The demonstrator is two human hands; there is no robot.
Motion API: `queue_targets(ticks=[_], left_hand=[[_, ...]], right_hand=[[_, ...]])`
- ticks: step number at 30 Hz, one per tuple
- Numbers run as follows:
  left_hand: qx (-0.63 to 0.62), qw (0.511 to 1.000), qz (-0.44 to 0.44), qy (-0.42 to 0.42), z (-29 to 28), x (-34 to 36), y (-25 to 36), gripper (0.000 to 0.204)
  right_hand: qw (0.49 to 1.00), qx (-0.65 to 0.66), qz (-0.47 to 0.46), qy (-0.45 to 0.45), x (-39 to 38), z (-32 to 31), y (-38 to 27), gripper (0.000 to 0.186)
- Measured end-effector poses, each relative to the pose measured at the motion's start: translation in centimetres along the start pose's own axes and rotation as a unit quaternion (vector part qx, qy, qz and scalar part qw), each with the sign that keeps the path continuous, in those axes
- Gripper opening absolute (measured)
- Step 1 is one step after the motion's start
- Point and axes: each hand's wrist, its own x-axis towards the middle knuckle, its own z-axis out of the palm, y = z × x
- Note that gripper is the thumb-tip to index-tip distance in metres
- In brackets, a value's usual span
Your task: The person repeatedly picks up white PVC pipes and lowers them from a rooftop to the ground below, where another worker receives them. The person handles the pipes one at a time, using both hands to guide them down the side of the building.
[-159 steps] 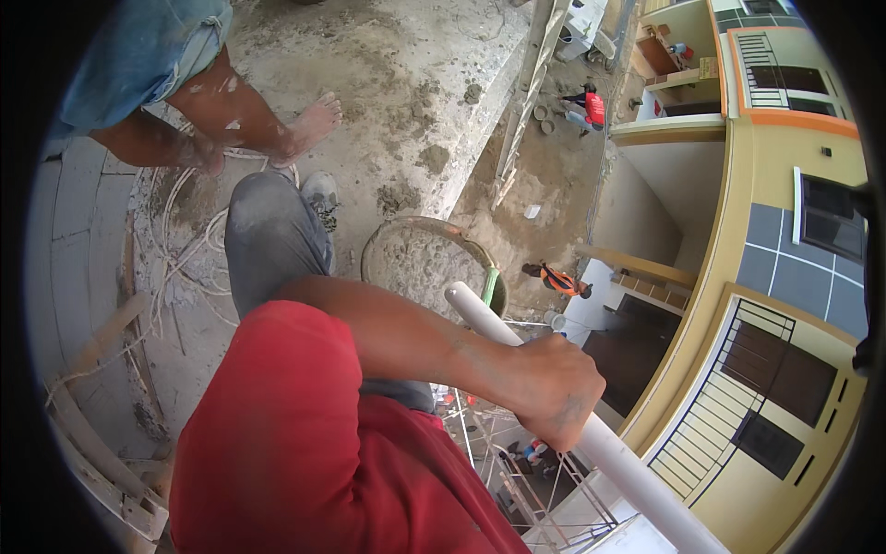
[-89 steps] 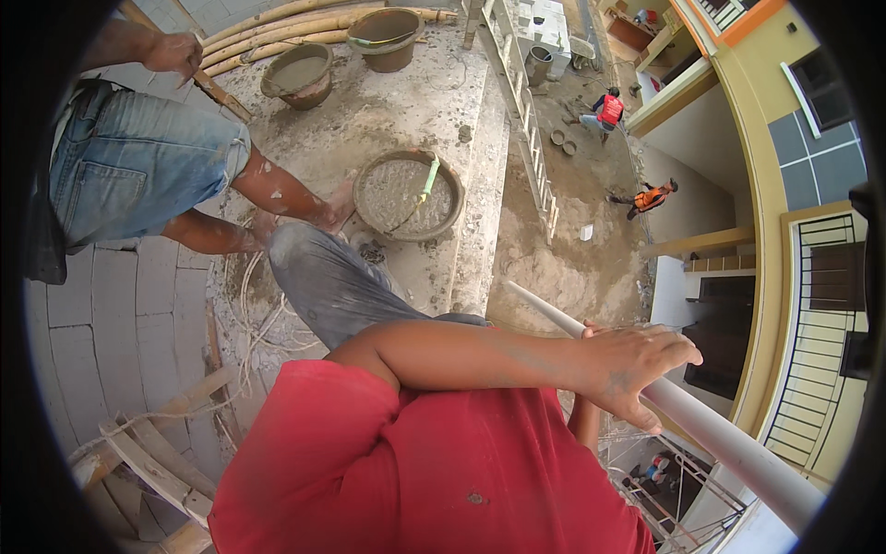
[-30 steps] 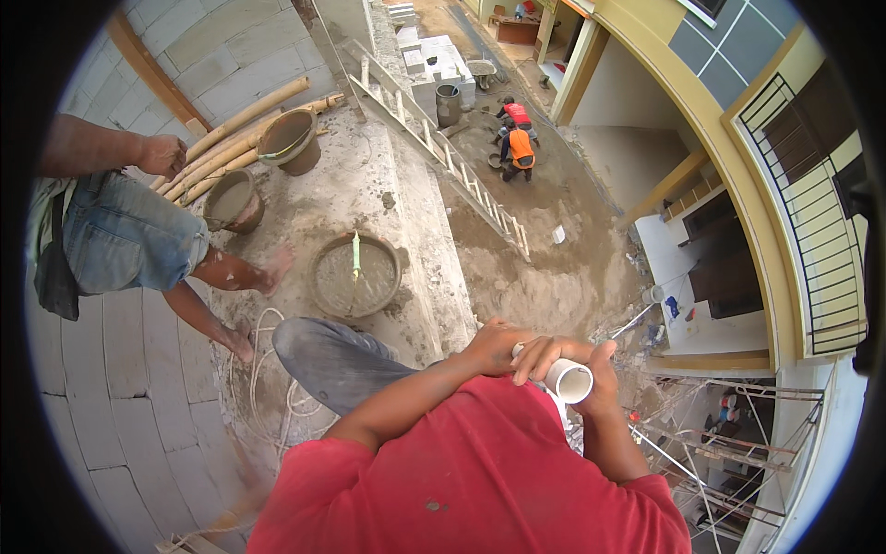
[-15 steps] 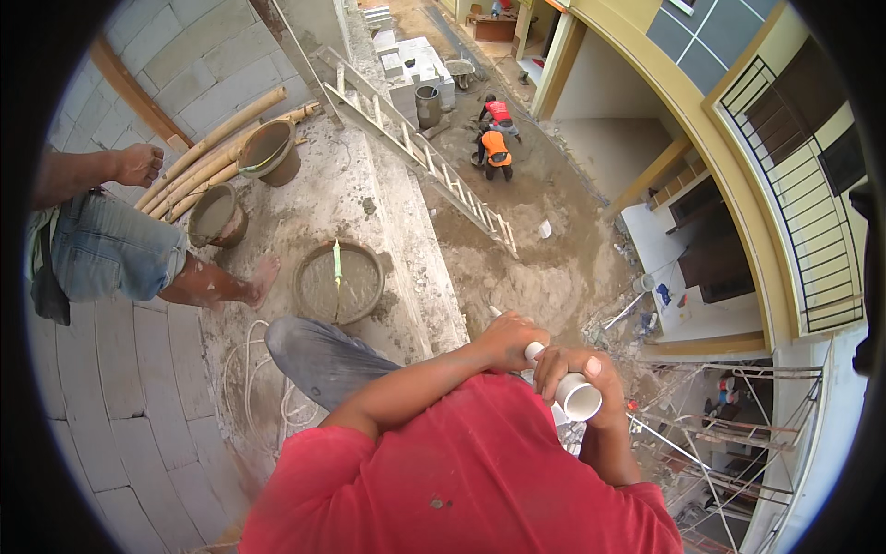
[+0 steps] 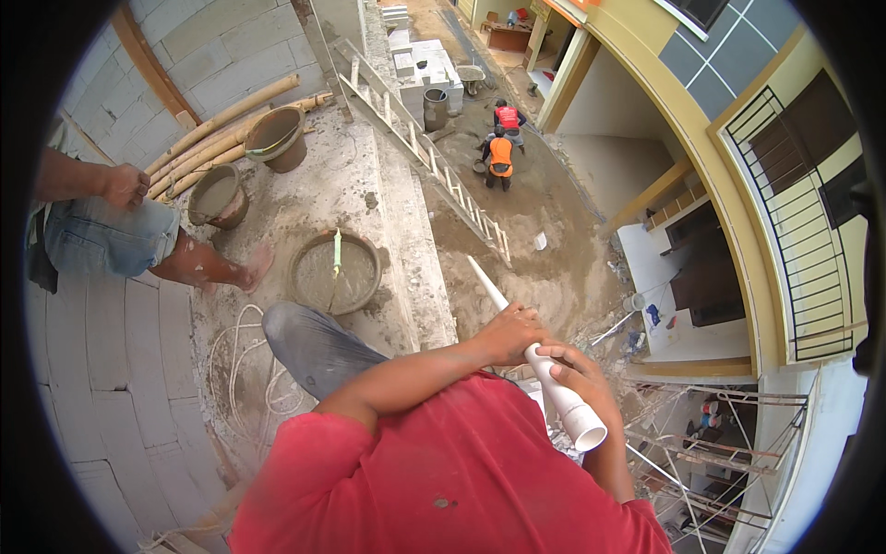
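Observation:
A long white plastic pipe [image 5: 563, 403] slants across the front of my red shirt. Its wide open end is near my chest, and the thinner far end points out over the ground below. My left hand [image 5: 513, 334] is closed around its middle. Just beside it, my right hand [image 5: 587, 380] grips the same pipe, thumb and fingers on its side. To the left, past my bent knee, a round tub of wet mortar [image 5: 377, 277] sits on the concrete ledge [image 5: 406, 249], with a pale green strip across it.
Another person's bare leg [image 5: 208, 270] is at the left, near two mortar buckets [image 5: 220, 217] and bamboo poles [image 5: 221, 120]. A ladder [image 5: 425, 152] leans against the ledge's side. Two people [image 5: 500, 155] crouch far below. Rope [image 5: 242, 360] lies by my knee; scaffolding [image 5: 729, 443] stands right.
The pipe has tilted, so more of its length shows and its wide end sits lower. My right hand has shifted back from that end. The other person's hand has moved slightly down.

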Motion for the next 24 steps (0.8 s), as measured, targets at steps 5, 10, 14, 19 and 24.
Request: queue_targets(ticks=[5, 10, 14, 19, 24], left_hand=[[0.067, 0.997, -0.009, -0.044, 1.7, -0.2, 0.1, 0.021], [0.083, 0.987, -0.087, -0.105, 3.0, -0.1, -0.9, 0.029], [-0.055, 0.971, -0.215, -0.093, 1.3, -2.5, -3.8, 0.037], [-0.097, 0.916, -0.39, -0.004, -2.7, -13.1, -10.2, 0.037], [-0.202, 0.7, -0.673, 0.129, -1.8, -21.8, -14.4, 0.03]], right_hand=[[0.962, 0.177, 0.174, -0.111, 1.1, -2.0, 3.0, 0.074], [0.889, 0.399, 0.182, -0.128, 4.2, -3.4, 8.5, 0.072], [0.805, 0.538, 0.238, -0.077, 7.0, -5.1, 13.9, 0.056], [0.859, 0.441, 0.26, -0.006, 8.3, -6.5, 20.3, 0.047], [0.818, 0.495, 0.286, 0.059, 10.4, -8.1, 29.2, 0.041]])
